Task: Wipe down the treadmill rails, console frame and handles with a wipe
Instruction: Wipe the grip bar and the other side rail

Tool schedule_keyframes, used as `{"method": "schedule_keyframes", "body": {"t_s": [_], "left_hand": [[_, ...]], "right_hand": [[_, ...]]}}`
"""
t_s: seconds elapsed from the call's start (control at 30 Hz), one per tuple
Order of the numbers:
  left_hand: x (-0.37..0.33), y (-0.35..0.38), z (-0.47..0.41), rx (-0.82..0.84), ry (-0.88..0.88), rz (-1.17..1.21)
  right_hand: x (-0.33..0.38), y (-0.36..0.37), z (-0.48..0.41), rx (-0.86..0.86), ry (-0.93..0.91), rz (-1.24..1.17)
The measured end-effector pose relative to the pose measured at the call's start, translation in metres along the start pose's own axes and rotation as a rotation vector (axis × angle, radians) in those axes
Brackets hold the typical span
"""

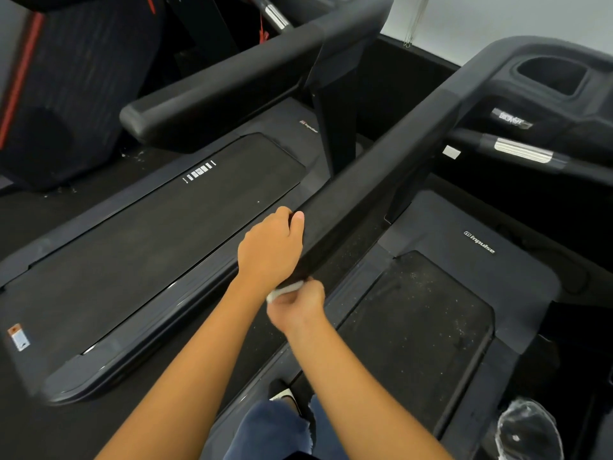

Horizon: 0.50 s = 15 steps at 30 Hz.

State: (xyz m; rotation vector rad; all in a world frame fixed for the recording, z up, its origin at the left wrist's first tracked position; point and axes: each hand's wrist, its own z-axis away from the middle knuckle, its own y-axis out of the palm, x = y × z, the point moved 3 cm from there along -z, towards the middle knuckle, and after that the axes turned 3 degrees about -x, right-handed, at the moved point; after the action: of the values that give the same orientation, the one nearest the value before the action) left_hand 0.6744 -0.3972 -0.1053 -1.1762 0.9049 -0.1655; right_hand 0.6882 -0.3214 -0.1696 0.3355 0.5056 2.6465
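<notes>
Head camera, looking down: my left hand (272, 247) is curled over the long black handrail (381, 167) of the treadmill on my right. The fingers wrap the far side and the thumb lies along the top. Just below that wrist, my right hand (297, 305) is closed around a crumpled white wipe (285, 289). It holds the wipe at the near, lower end of the same rail. This hand is blurred, so I cannot tell how much of the wipe touches the rail.

The rail climbs away from me to the console frame (497, 61), where there is a recessed cup holder (550, 78) and a silver-banded handle (522, 151). Below the rail on my right lies a dusty running belt (414, 327). A neighbouring treadmill's belt (159, 234) runs along on my left. My jeans (275, 429) show at the bottom edge, and a clear plastic bag (527, 429) sits in the lower right corner.
</notes>
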Motion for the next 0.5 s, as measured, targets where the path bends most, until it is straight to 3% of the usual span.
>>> {"method": "schedule_keyframes", "body": {"t_s": [0.13,0.27,0.33,0.4,0.5], "left_hand": [[-0.001,-0.002,-0.001,0.067,-0.014,0.052],[-0.003,-0.006,-0.001,0.105,-0.05,0.114],[-0.005,-0.008,0.0,0.129,-0.084,0.147],[-0.005,-0.01,-0.001,0.188,-0.161,0.226],[0.006,-0.008,-0.012,0.268,-0.243,0.391]], "right_hand": [[0.013,-0.001,0.008,-0.071,-0.082,0.038],[0.097,0.037,0.003,-0.03,-0.532,0.173],[0.116,0.062,0.006,-0.06,-0.73,0.359],[0.095,0.063,0.012,-0.11,-0.883,0.581],[0.017,0.024,0.034,0.074,-1.227,0.954]]}}
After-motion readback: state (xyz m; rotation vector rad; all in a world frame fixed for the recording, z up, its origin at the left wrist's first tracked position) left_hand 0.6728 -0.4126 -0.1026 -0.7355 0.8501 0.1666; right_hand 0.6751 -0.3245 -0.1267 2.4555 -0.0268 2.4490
